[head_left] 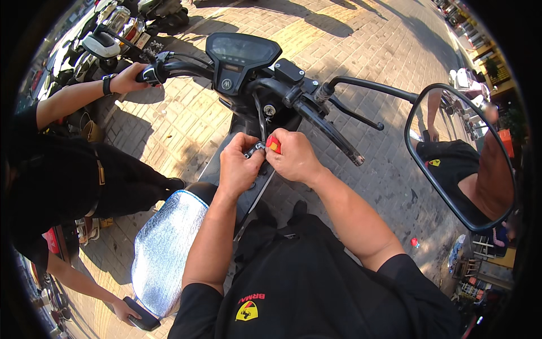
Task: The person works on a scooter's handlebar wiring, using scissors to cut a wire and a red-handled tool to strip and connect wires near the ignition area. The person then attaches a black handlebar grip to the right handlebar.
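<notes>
My left hand (240, 161) pinches a small black switch part (255, 149) with bright metal pieces on it, most of it hidden by my fingers. Right beside it, my right hand (294, 155) is closed round a screwdriver (274, 145) with a red and yellow handle, its tip end meeting the part. Both hands are over the scooter's footwell, just below the key lock (269, 109). Black cable runs down from the handlebar toward the part. The right handlebar tube (333, 133) is bare, with a worn end and no grip.
At left a co-worker's hand (131, 78) holds the left handlebar grip; their other hand has a dark phone (141, 314). The scooter's display (243, 50) stands ahead. A mirror (463, 158) juts out right. A silver seat cover (168, 248) lies at my left. Parked scooters (116, 28) stand beyond.
</notes>
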The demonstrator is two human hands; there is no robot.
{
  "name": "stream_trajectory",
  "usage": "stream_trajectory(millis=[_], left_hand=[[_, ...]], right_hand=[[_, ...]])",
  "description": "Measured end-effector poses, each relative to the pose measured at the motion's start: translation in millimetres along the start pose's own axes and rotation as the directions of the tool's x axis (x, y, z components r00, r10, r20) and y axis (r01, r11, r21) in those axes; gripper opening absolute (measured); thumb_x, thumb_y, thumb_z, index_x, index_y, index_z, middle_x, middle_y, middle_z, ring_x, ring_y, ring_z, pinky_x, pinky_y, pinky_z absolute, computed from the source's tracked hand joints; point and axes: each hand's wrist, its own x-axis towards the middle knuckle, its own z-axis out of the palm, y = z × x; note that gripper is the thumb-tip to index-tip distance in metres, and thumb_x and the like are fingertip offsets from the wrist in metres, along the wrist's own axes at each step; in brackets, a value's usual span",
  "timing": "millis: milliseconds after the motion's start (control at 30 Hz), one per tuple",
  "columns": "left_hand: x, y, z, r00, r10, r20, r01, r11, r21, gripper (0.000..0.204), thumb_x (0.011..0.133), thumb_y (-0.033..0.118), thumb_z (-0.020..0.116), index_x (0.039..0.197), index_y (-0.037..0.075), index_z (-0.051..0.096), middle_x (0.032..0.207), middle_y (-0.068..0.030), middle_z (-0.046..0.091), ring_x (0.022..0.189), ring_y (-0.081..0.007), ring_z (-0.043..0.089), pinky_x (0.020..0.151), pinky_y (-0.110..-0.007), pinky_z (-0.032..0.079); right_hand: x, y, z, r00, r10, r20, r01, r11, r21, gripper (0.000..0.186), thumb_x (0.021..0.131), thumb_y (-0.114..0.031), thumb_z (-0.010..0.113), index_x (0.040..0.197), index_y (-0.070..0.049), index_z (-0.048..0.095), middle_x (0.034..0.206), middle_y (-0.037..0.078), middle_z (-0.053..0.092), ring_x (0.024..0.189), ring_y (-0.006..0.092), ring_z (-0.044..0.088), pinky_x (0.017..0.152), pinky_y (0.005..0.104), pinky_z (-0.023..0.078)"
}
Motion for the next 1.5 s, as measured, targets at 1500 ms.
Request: stream_trajectory(millis=[1500], left_hand=[[-4.5, 23.8, 21.0, 0.982, 0.012, -0.191, 0.047, 0.953, 0.300, 0.026, 0.077, 0.014, 0.073, 0.090, -0.005, 0.062, 0.084, -0.0237, 0.069, 0.082, -0.0382, 0.069, 0.076, -0.043, 0.053]], right_hand=[[-19.5, -3.3, -0.9, 1.000, 0.024, -0.004, -0.024, 0.918, -0.396, 0.031, 0.088, -0.028, 0.062, 0.086, 0.003, 0.058, 0.074, 0.024, 0.068, 0.071, 0.0386, 0.069, 0.066, 0.0470, 0.056]])
